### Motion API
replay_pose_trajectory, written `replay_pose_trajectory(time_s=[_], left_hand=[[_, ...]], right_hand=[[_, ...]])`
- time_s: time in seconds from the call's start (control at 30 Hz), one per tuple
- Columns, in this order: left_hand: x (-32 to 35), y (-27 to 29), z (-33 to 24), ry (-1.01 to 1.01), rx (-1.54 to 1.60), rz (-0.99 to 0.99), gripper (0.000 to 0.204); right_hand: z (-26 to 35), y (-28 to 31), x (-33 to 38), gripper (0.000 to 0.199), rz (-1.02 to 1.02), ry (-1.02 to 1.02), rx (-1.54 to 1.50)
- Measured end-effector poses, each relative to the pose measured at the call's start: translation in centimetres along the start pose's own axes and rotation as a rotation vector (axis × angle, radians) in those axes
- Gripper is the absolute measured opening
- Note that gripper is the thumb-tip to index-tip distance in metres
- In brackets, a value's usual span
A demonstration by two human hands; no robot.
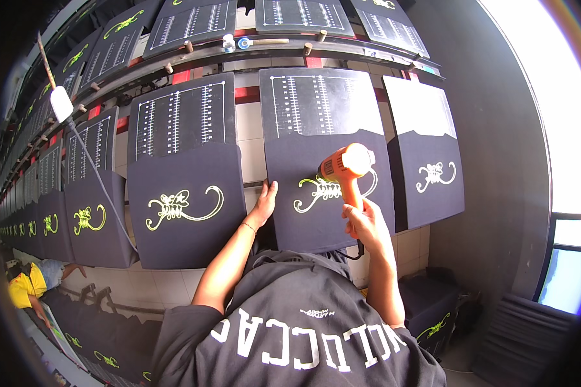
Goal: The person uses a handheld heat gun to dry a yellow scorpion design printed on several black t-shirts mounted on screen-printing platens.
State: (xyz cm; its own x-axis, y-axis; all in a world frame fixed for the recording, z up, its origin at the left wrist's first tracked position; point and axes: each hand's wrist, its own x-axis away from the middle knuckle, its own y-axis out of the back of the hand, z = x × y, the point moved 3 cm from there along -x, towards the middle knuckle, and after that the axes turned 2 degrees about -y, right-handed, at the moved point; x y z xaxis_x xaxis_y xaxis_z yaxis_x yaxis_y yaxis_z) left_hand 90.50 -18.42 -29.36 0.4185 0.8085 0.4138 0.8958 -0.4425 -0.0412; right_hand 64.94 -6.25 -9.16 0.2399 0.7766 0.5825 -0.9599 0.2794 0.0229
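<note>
The person's right hand [368, 226] is closed around the handle of an orange heat gun [348, 164], whose nozzle points toward 8 o'clock, over the upper part of the yellow-green scroll motif [305, 205] on the middle dark fabric piece [287, 158]. The left hand [263, 205], at 8 o'clock from the heat gun, is open with its fingers extended along the left edge of that fabric; I cannot tell whether it pinches the edge. A black cord [359, 250] hangs at 6 o'clock below the handle

The middle fabric covers the lower part of a ruled black printing board [306, 100], its bare upper part showing at 11 o'clock. Similar motif-bearing pieces lie on boards at both sides: the left fabric piece [187, 171] at 9 o'clock, the right fabric piece [426, 158] at 3 o'clock

Farther out, a dark metal rail [374, 53] crosses at 12 o'clock, with a blue-and-white ring [244, 43] on it toward 11. At 8 o'clock, near the rim, is a co-worker in a yellow top [22, 291]
</note>
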Motion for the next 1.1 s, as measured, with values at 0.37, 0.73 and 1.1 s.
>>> replay_pose_trajectory(time_s=[0.37,0.73,1.1], left_hand=[[0.1,0.0,-0.2,0.033,0.013,0.008,0.081],[-0.4,0.3,0.8,0.07,0.012,0.0,0.086],[-0.2,0.0,0.6,0.114,-0.006,-0.068,0.082]], right_hand=[[-1.2,1.4,1.8,0.022,-0.011,-0.031,-0.057],[-2.3,3.4,2.3,0.024,-0.096,-0.042,-0.041],[-3.5,3.7,3.7,0.019,-0.118,-0.054,-0.053]])
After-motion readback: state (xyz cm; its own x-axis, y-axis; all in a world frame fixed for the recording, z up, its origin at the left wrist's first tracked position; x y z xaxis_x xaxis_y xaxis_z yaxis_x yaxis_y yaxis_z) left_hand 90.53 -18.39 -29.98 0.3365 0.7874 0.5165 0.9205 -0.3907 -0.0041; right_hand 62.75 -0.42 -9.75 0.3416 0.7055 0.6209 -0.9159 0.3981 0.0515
